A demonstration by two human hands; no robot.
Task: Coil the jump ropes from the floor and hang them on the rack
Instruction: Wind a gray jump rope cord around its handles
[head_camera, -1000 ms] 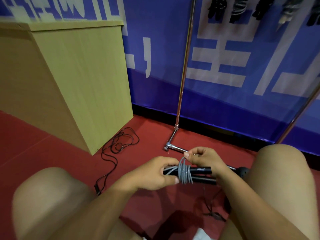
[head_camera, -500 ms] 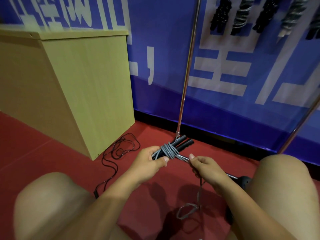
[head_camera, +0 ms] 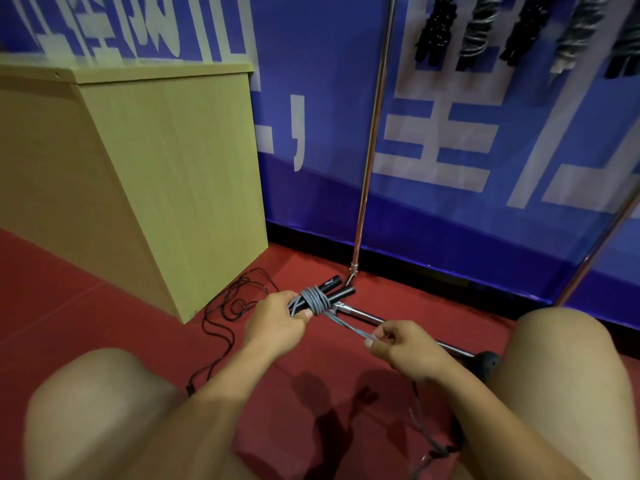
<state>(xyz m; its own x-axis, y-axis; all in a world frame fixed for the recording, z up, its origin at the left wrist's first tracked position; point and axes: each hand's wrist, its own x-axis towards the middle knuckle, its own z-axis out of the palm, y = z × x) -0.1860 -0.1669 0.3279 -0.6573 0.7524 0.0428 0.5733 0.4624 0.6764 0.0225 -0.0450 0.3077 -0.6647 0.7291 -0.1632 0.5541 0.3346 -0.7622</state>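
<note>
left hand [head_camera: 273, 327] grips grey jump rope [head_camera: 313, 299] handles, above floor | right hand [head_camera: 398, 344] pinches its taut tail | coiled ropes [head_camera: 478, 32] already on rack [head_camera: 372, 133] | black rope [head_camera: 228, 306] left on floor

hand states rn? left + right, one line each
Left hand: closed, gripping the black handles with grey rope wound round them.
Right hand: closed, pinching the grey rope's free strand, pulled taut from the wraps.

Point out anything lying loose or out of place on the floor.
A black jump rope lies in a loose tangle on the red floor beside the wooden cabinet, uncoiled, while the coiled ropes hang on the rack.
</note>
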